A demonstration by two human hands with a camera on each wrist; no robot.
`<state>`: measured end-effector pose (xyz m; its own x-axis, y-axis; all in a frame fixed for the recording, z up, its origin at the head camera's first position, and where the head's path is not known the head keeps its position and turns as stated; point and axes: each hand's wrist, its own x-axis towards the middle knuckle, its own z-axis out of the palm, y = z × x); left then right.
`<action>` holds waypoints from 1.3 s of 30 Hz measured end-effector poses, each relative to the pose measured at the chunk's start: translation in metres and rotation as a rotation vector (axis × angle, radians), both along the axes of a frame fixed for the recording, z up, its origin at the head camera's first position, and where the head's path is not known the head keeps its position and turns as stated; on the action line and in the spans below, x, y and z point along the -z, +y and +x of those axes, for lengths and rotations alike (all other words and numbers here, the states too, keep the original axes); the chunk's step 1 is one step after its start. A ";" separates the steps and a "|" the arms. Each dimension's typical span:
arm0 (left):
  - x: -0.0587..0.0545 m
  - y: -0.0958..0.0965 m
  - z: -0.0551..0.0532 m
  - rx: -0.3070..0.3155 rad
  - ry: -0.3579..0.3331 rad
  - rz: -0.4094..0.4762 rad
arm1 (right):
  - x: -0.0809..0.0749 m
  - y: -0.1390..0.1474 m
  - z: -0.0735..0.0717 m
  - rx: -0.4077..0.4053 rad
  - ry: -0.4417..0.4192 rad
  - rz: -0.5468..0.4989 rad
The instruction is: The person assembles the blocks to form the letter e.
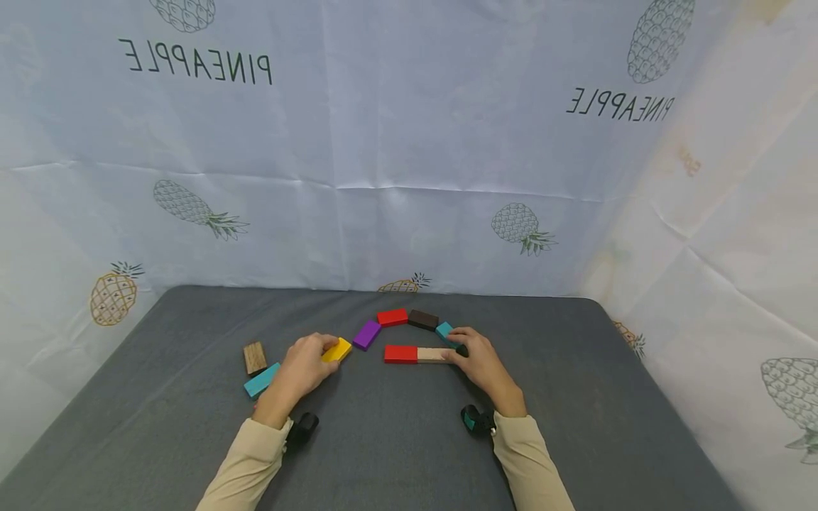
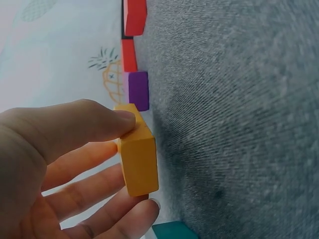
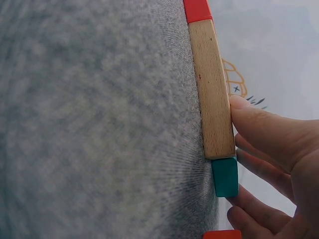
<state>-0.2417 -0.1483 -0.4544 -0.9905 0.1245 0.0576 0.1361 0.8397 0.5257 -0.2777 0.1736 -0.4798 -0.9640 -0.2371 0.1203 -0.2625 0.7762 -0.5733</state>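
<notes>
A right hand (image 3: pixel 296 149) enters at right, thumb at a pale wooden block (image 3: pixel 212 89) right of centre. Red (image 3: pixel 198 10) and teal blocks (image 3: pixel 225 178) adjoin its ends; grey cloth (image 3: pixel 89 124) fills the left.

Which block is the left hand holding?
The yellow block, pinched in the left hand near the purple block. Its colour sets it apart: no other visible block is yellow.

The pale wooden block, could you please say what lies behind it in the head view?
Gray tabletop, then the dark brown block and blue block; the right hand hides part of the latter.
</notes>
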 end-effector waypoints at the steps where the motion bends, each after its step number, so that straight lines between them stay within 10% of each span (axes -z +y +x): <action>1: 0.001 0.001 0.000 0.003 -0.004 0.003 | 0.000 0.000 0.000 0.001 -0.002 0.000; 39: 0.003 0.016 0.004 0.102 -0.098 0.019 | -0.001 0.000 0.002 -0.005 0.006 -0.017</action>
